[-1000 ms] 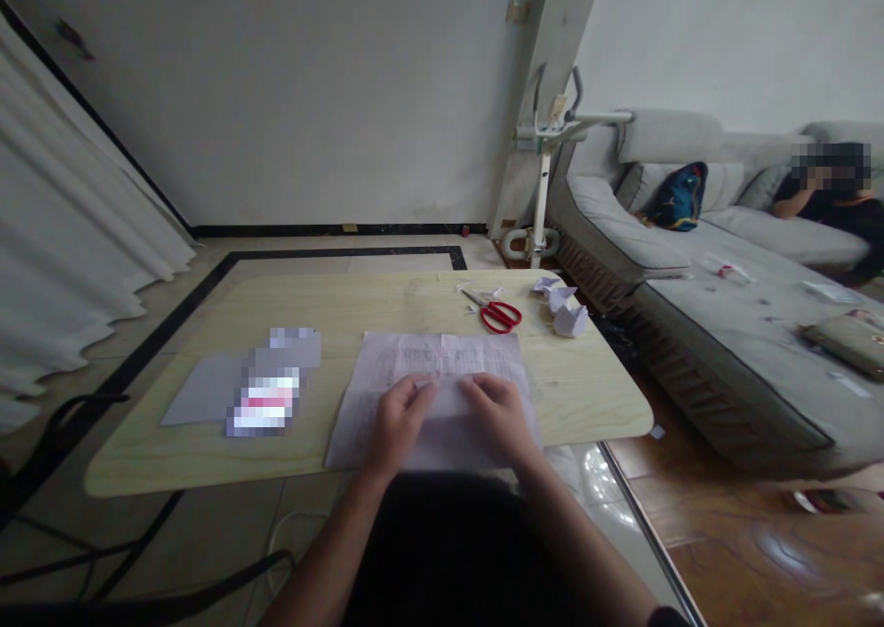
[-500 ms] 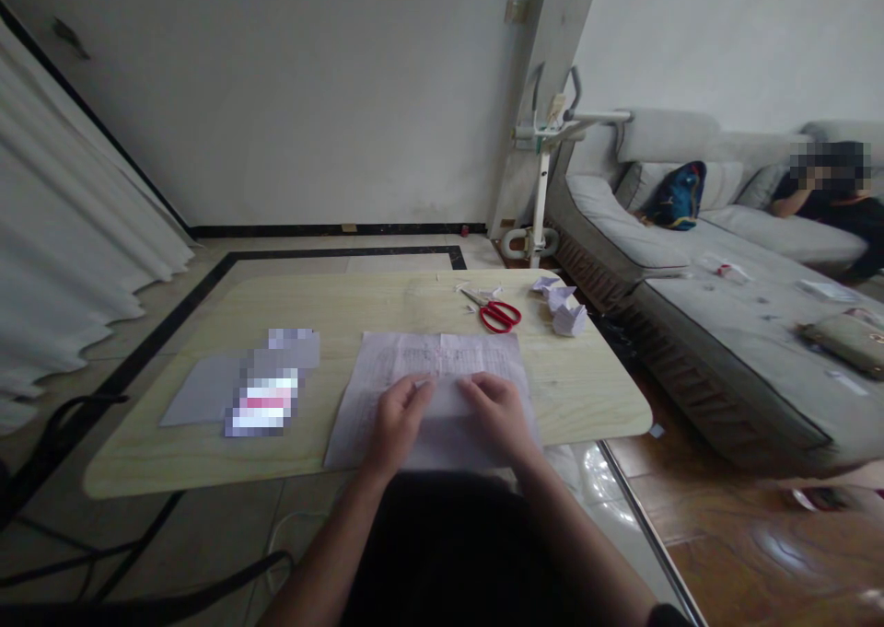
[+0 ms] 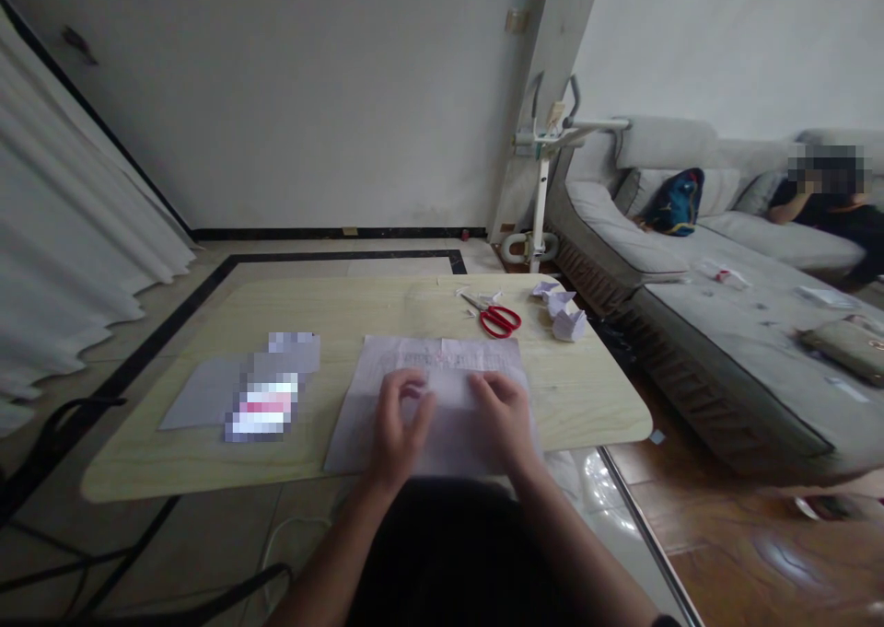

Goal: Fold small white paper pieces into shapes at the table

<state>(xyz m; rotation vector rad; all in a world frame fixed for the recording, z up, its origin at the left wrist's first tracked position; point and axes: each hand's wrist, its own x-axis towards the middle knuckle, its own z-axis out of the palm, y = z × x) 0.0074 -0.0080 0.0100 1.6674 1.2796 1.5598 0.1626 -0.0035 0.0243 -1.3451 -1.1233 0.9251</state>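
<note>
A printed white paper sheet [image 3: 442,358] lies on the pale wooden table [image 3: 594,397] right in front of me. Its near part is folded up toward the middle. My left hand [image 3: 399,424] rests on the fold at the left, thumb and fingers pinched on the paper's edge. My right hand [image 3: 504,411] presses on the fold at the right with curled fingers gripping the same edge. Red-handled scissors [image 3: 498,318] lie beyond the sheet, out of reach of both hands. A few crumpled white paper scraps [image 3: 566,312] sit near the table's far right corner.
More papers [image 3: 207,392] lie on the table to the left. A grey sofa [image 3: 725,351] stands at the right with a blue bag [image 3: 673,202] and a seated person [image 3: 829,205]. A white exercise machine [image 3: 542,185] stands behind the table. White curtains [image 3: 62,240] hang at left.
Both hands have slid the folded edge a little farther up the sheet, and the left fingers now pinch it. The camera tipped slightly.
</note>
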